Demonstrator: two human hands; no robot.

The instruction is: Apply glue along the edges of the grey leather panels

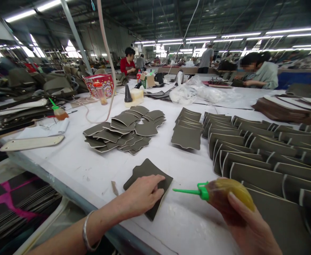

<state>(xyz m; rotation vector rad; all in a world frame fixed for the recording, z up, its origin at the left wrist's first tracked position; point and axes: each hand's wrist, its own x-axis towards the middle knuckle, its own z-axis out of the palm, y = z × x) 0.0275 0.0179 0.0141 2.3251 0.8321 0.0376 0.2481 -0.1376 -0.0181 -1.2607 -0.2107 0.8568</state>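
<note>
My left hand [146, 193] lies on top of a dark olive-grey cut panel [144, 170], leather-like, which is flat on the white table. The forefinger is stretched out and the others partly bent, pressing the panel without gripping it. My right hand [251, 223] is closed around a glue squeeze bottle [229, 194] with amber-brown liquid inside. Its long green nozzle [188, 191] points left, just beyond the panel's right edge and apart from it. A small brown scrap [114, 188] sits left of the panel.
A loose pile of similar panels [123, 132] lies ahead, beside a neat stack [187, 132]. Overlapping rows of panels [256, 141] fill the right side. Another green-tipped bottle [60, 113] stands back left, near a hanging hose [104, 39]. Several people work farther off.
</note>
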